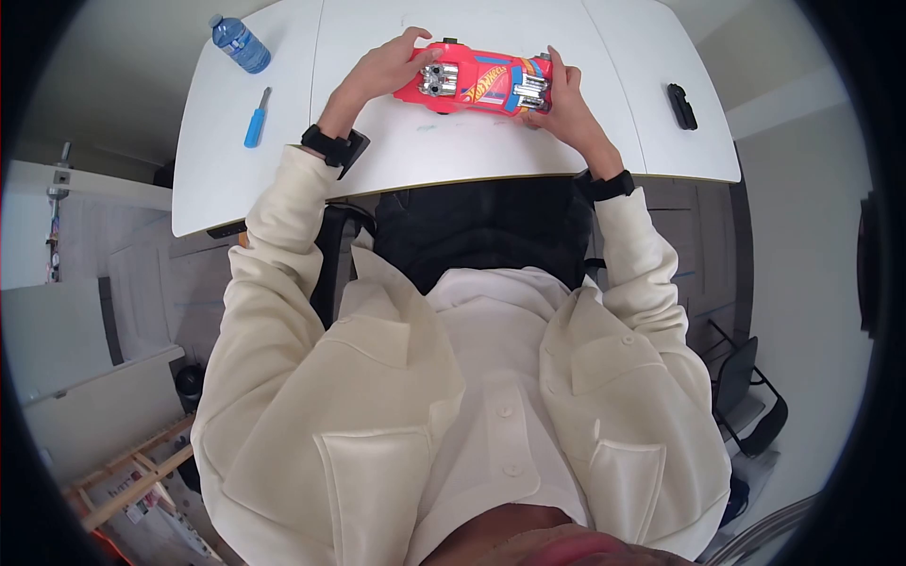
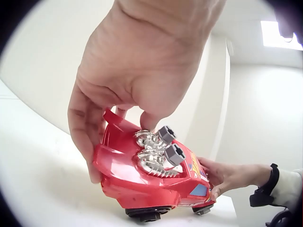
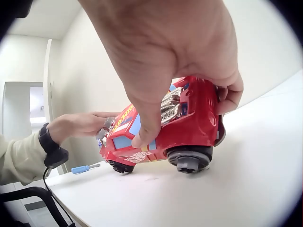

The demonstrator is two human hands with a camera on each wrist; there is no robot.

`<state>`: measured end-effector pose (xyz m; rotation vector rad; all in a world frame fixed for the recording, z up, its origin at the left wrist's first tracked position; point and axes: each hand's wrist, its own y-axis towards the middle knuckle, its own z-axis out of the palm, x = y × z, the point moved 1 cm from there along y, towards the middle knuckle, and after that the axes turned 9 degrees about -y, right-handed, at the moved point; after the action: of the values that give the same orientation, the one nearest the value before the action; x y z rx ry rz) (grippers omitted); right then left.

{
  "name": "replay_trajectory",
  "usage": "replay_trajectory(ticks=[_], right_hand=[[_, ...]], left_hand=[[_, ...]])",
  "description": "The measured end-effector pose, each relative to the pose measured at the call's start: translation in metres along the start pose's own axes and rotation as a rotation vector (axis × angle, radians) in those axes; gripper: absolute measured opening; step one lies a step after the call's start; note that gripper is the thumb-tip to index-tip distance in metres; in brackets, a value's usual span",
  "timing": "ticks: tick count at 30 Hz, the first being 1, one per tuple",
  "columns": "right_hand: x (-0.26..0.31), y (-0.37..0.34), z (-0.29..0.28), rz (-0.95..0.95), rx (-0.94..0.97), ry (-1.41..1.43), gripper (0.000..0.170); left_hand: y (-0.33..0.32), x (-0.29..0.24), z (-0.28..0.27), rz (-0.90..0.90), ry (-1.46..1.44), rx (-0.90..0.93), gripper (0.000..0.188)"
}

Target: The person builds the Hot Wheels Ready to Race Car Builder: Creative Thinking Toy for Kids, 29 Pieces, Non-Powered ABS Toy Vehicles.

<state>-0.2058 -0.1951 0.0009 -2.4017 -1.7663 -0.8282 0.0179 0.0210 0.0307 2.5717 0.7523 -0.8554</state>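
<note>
A red toy car (image 1: 483,83) with yellow Hot Wheels lettering, blue windows and chrome engine parts stands lengthwise across the white table (image 1: 415,151). My left hand (image 1: 382,68) holds its left end; in the left wrist view the thumb lies beside a chrome engine (image 2: 154,153) with grey hex-shaped tops, and the fingers reach over the red bodywork. At the other end my right hand (image 1: 572,108) grips the car, thumb on the near side and fingers over the far side. Beneath that hand, the right wrist view shows a black wheel (image 3: 189,158) with a grey hub close over the tabletop.
On the left of the table lies a blue-handled screwdriver (image 1: 255,124), with a blue-tinted water bottle (image 1: 241,45) behind it. A small black object (image 1: 681,107) rests near the right edge. A dark folding chair (image 1: 741,382) is on the floor to the right.
</note>
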Motion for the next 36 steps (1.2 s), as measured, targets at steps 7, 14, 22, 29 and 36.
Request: replay_trajectory(ticks=[7,14,22,29,36], right_hand=[[-0.027,0.016,0.006,-0.020,0.058,-0.157,0.113],[-0.030,0.021,-0.003,0.191,0.364,0.011,0.107],[-0.034,0.023,0.002,0.150,0.356,-0.065,0.114],[-0.033,0.020,0.002,0.151,0.335,-0.039,0.115],[-0.032,0.017,0.003,0.140,0.326,-0.033,0.119]], left_hand=[[0.020,0.007,0.006,-0.032,-0.095,0.281,0.070],[0.008,-0.013,0.026,-0.101,0.233,0.438,0.143],[0.027,-0.024,0.028,0.317,0.250,0.211,0.124],[0.028,-0.058,0.046,0.297,0.142,0.357,0.092],[0.028,-0.055,0.050,0.263,0.164,0.330,0.094]])
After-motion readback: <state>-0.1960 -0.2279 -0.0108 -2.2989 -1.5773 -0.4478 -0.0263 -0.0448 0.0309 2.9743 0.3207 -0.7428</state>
